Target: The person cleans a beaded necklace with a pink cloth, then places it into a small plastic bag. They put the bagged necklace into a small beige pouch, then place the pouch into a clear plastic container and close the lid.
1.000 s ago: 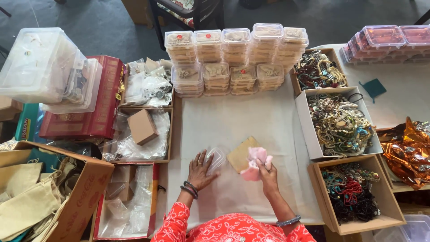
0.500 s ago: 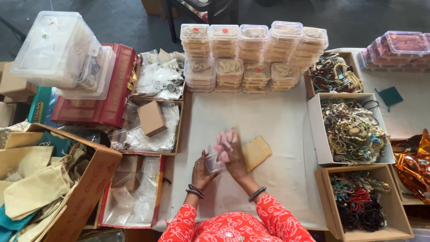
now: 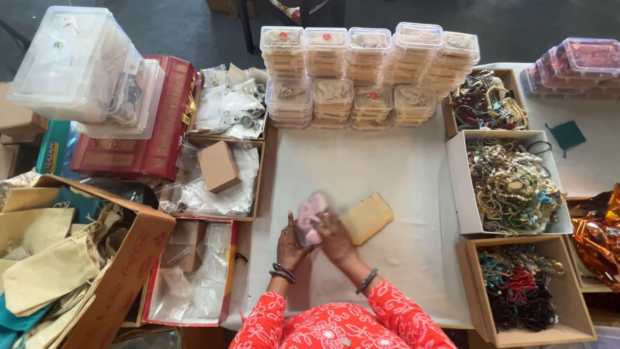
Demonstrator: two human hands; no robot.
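While both hands meet at lower centre of the frame, the left hand [image 3: 292,240] and right hand [image 3: 334,238] are each clamped in a grip on the pink pouch [image 3: 309,216], held just above the desk [image 3: 387,174]. Its long axis runs from lower left up to upper right, the top pointing towards the stacked clear boxes [image 3: 368,74]. One risk, I'd say: the soft pouch slips free and drops beside the tan pouch [image 3: 367,218].
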